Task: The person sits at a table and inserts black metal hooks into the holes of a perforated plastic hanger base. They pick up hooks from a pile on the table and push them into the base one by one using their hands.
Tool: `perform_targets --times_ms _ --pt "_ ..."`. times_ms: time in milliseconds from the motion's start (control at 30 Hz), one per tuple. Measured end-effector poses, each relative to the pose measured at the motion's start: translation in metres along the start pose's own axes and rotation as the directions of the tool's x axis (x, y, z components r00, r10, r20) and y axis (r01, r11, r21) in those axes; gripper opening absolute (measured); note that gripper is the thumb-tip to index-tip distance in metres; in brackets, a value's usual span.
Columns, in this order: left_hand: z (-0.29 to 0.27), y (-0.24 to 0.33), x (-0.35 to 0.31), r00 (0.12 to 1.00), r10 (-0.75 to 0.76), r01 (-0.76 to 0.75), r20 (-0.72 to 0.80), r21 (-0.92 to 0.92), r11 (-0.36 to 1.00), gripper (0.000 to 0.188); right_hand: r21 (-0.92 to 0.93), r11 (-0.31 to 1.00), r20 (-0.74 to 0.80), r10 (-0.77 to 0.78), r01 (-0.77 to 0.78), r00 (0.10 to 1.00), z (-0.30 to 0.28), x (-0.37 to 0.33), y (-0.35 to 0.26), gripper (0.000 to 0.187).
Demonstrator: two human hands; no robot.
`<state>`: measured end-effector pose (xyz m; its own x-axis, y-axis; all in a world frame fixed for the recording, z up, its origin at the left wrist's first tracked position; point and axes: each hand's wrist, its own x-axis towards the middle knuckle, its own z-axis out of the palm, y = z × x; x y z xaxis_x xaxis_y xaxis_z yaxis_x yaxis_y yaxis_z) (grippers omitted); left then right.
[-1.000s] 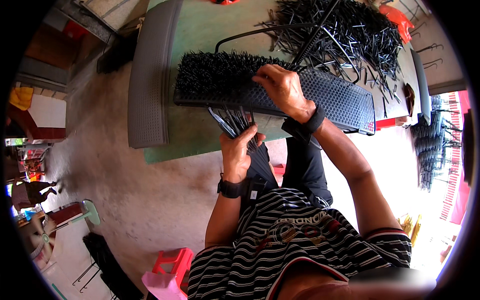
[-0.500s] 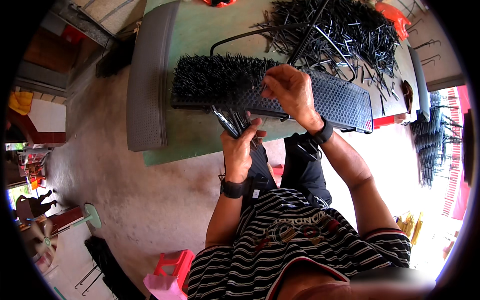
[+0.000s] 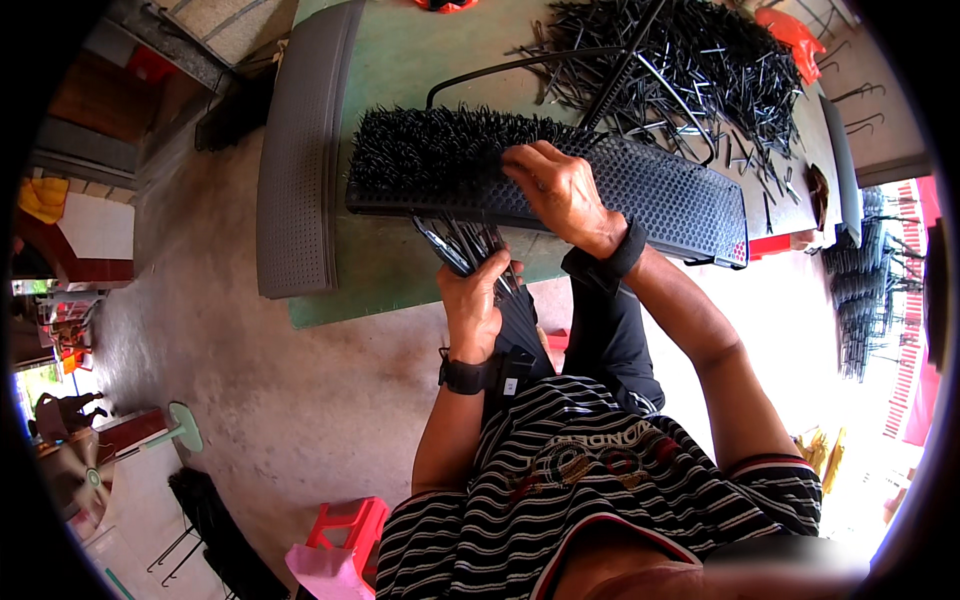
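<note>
A long black perforated panel [image 3: 675,205] lies across the near part of the green table [image 3: 385,275]. Its left portion is thickly filled with black bristle-like strips [image 3: 430,150]; open holes cover the right portion. My right hand [image 3: 568,198] is bent over the panel where the strips end, its fingertips pressed together. What they pinch, if anything, is hidden. Just below the panel's front edge, my left hand [image 3: 470,305] is wrapped round a fanned bundle of thin black strips [image 3: 462,243], whose upper ends reach the panel's edge.
A big heap of loose black strips [image 3: 700,90] covers the table's far right, behind a black wire frame [image 3: 515,62]. Grey perforated sheets [image 3: 305,160] are stacked at the left edge. On the floor are a pink-red stool [image 3: 345,530] and, at lower left, a fan [image 3: 93,478].
My right hand has moved left and down onto the panel at the edge of the filled part. The left hand, with its bundle, has barely shifted.
</note>
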<state>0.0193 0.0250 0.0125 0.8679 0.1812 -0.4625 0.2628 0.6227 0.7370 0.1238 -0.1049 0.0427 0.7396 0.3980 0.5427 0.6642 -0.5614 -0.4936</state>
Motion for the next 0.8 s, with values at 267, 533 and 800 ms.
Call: perform_targets --times_ms 267,533,800 --pt "0.006 0.002 -0.004 1.0 -0.027 0.027 0.001 -0.015 1.0 0.016 -0.164 0.986 0.247 0.004 0.038 0.969 -0.003 0.012 0.004 0.007" --pt "0.008 0.0 -0.003 0.998 -0.041 0.041 0.051 0.0 0.999 0.019 0.208 0.913 0.411 0.245 -0.352 0.878 -0.015 -0.012 -0.008 0.018" --pt "0.008 -0.005 -0.003 1.0 -0.007 0.007 -0.001 -0.021 1.0 0.016 0.426 0.826 -0.053 0.43 -0.369 0.901 -0.016 0.001 -0.023 0.018"
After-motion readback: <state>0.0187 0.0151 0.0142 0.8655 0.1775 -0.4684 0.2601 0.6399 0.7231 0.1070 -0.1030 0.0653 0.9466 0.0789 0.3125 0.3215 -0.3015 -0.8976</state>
